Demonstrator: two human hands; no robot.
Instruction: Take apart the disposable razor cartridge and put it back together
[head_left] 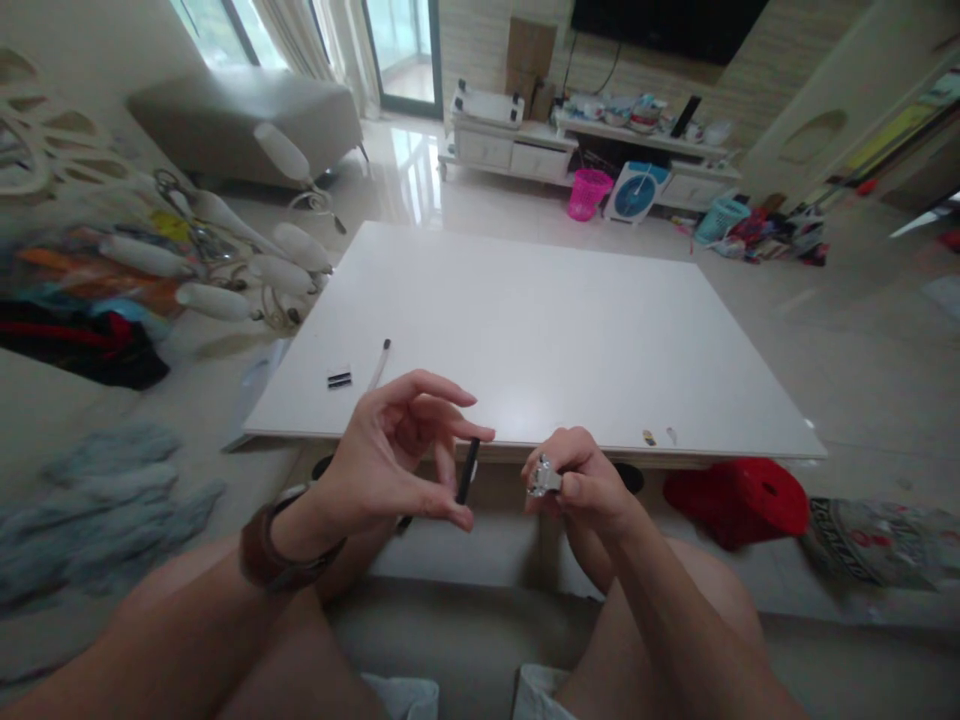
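Note:
My left hand [397, 455] pinches a thin, flat black piece [469, 472] between thumb and fingertips, tilted nearly upright in front of the table's near edge. A little to its right, my right hand [589, 475] is closed around a small silver metal piece [544, 478], whose exact kind I cannot make out. The two held pieces are apart. On the white table [540, 330], beyond my left hand, lie a slim pale stick with a black tip [382, 360] and a small pair of black strips [339, 379].
Two tiny items, one yellow and dark [649, 438] and one pale [671, 435], lie near the table's front right edge. A red container [739, 503] and a printed bag [877, 540] stand right of my legs. A white-shaded lamp [225, 240] is at the left.

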